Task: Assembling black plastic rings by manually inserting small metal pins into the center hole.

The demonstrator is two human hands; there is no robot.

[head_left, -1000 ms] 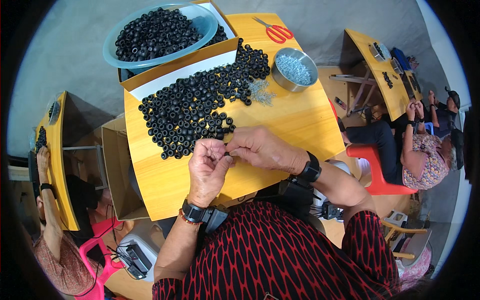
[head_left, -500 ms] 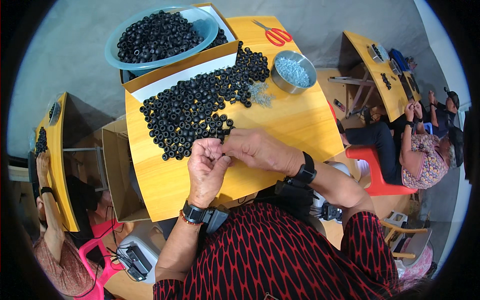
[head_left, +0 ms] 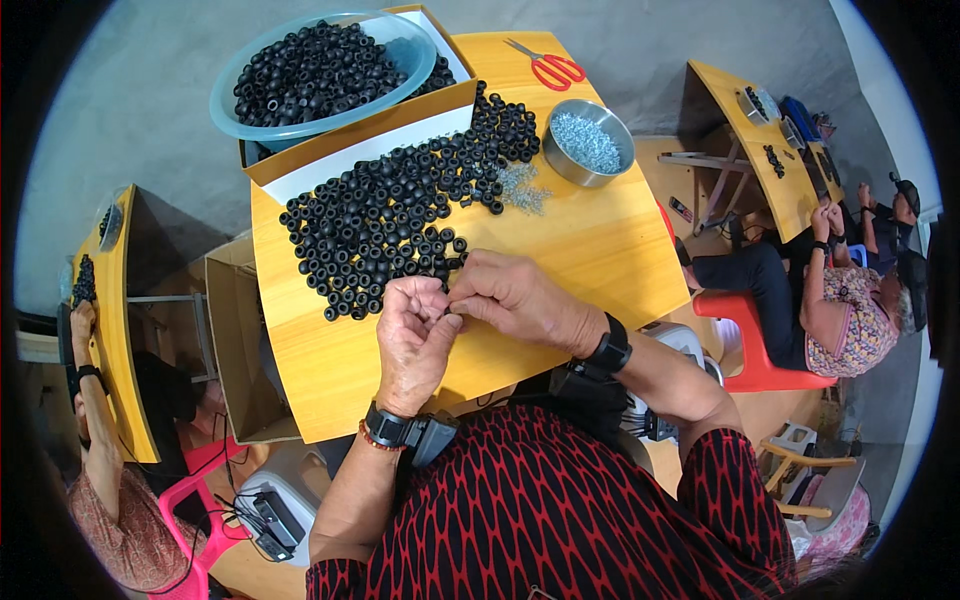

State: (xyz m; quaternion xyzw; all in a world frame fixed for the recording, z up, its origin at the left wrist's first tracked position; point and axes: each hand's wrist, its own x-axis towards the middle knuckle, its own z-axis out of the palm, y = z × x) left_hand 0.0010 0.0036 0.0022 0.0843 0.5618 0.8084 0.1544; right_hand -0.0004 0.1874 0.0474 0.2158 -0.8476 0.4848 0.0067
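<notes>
Head view, left hand [head_left: 415, 340], right hand [head_left: 515, 300] fingertips pinched together, held piece hidden, orientation unclear

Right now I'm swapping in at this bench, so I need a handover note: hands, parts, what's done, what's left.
Left hand: curled, fingertips pinched on something small, too hidden to tell.
Right hand: fingertips meeting the left's, at the near edge of the pile.
Parts: black rings heaped on the yellow table; small silver pieces in the steel bowl, a few loose beside it.
More rings fill the blue basin; whether those are done, I cannot tell.
Left: the whole table pile.
</notes>
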